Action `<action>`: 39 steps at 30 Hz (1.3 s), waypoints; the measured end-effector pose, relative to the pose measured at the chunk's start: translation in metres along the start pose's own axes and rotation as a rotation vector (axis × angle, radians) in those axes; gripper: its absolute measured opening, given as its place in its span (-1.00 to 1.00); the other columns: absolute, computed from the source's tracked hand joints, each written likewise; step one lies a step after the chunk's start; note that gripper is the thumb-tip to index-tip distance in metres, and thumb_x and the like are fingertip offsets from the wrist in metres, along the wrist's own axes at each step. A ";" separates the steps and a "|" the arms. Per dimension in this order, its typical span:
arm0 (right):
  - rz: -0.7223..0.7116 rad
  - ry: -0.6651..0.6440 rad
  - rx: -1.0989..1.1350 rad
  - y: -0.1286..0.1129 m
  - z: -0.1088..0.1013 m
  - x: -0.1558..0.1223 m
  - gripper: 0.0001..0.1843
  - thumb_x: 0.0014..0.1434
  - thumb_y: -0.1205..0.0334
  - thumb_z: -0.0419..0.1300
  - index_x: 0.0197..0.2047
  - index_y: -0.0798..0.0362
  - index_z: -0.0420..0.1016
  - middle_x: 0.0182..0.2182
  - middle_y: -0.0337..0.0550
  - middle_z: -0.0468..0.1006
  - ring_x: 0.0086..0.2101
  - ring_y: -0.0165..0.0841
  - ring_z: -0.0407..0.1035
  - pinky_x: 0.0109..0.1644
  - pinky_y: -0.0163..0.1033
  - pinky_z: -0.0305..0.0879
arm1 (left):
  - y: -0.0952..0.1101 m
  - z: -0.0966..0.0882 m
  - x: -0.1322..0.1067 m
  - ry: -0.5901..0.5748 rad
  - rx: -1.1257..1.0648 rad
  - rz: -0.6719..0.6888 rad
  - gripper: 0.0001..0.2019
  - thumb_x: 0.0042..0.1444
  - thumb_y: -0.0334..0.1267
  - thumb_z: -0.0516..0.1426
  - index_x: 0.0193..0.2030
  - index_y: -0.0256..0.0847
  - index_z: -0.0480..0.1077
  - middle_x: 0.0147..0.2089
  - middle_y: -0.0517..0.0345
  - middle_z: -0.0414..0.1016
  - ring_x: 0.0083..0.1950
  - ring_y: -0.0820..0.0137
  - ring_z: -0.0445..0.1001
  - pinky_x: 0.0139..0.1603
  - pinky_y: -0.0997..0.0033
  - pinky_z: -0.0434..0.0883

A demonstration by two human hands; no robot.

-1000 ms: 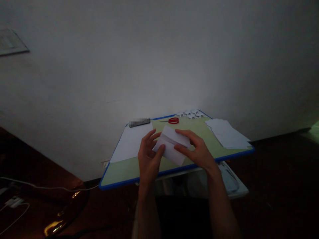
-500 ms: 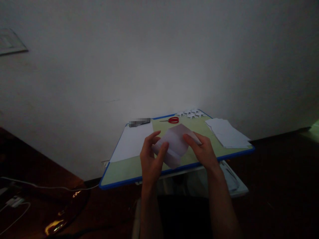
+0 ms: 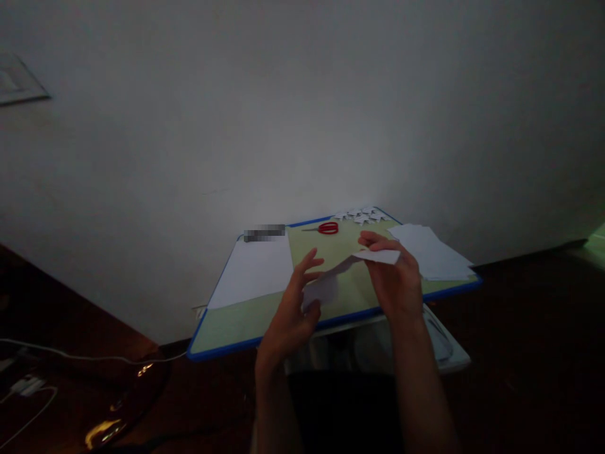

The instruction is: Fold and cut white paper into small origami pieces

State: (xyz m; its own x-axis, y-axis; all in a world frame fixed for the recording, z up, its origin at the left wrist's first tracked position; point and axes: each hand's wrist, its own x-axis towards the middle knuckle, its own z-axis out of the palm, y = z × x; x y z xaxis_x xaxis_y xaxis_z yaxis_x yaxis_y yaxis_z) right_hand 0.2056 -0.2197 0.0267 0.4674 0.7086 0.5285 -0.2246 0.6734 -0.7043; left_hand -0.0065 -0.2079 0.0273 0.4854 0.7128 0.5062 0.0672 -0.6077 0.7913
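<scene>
Both my hands hold one white sheet of paper in the air above a small green table with a blue rim. My left hand pinches the sheet's lower left part, thumb against it, fingers partly spread. My right hand grips the upper right end, fingers curled over the edge. The sheet is partly unfolded and hangs tilted between the hands.
On the table lie a large white sheet at left, a stack of white papers at right, red scissors and several small paper cut-outs at the back. A white wall stands behind. Cables lie on the dark floor at left.
The folded paper has been opened out. My right hand moved up and to the right with one end; my left hand dropped slightly with the other end.
</scene>
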 end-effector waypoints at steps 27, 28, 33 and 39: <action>0.201 -0.234 0.045 -0.004 0.007 -0.004 -0.61 0.06 -0.14 0.48 -0.05 -0.26 0.73 0.22 -0.21 0.61 0.26 -0.07 0.42 0.38 0.14 0.31 | 0.007 0.030 0.019 0.144 -0.547 -0.232 -0.56 0.12 0.08 0.39 -0.33 -0.18 0.30 -0.41 0.27 0.42 -0.41 0.49 0.34 -0.38 0.56 0.24; 0.225 -0.166 -0.006 -0.003 0.005 -0.002 -0.56 0.09 -0.11 0.47 0.04 -0.24 0.70 0.21 -0.18 0.62 0.24 -0.07 0.45 0.36 0.13 0.33 | 0.007 0.029 0.019 0.173 -0.527 -0.240 -0.56 0.14 0.09 0.38 -0.30 -0.16 0.29 -0.42 0.28 0.45 -0.43 0.49 0.35 -0.42 0.57 0.22; 0.274 -0.062 -0.176 -0.005 -0.015 0.003 -0.31 0.35 -0.41 0.05 -0.15 -0.02 0.77 -0.05 0.00 0.76 0.07 -0.05 0.58 0.27 0.10 0.39 | 0.013 0.025 0.021 0.322 -0.375 -0.270 -0.53 0.17 0.15 0.33 -0.19 -0.07 0.20 -0.48 0.33 0.50 -0.55 0.48 0.35 -0.59 0.63 0.13; 0.211 -0.198 -0.182 -0.021 -0.015 -0.004 -0.39 0.16 -0.12 0.45 0.24 -0.19 0.56 0.05 -0.11 0.72 -0.01 -0.15 0.60 0.14 0.04 0.51 | 0.017 0.032 0.023 0.425 -0.324 -0.221 -0.48 0.17 0.22 0.31 -0.19 -0.03 0.10 -0.59 0.42 0.39 -0.64 0.49 0.27 -0.65 0.63 0.10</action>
State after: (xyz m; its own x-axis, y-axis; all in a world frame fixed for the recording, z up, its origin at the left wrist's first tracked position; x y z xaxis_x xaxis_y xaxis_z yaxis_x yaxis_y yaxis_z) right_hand 0.2211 -0.2401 0.0321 0.2480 0.8676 0.4310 -0.1339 0.4713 -0.8717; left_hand 0.0341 -0.2128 0.0412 0.0930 0.9293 0.3574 -0.1754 -0.3380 0.9246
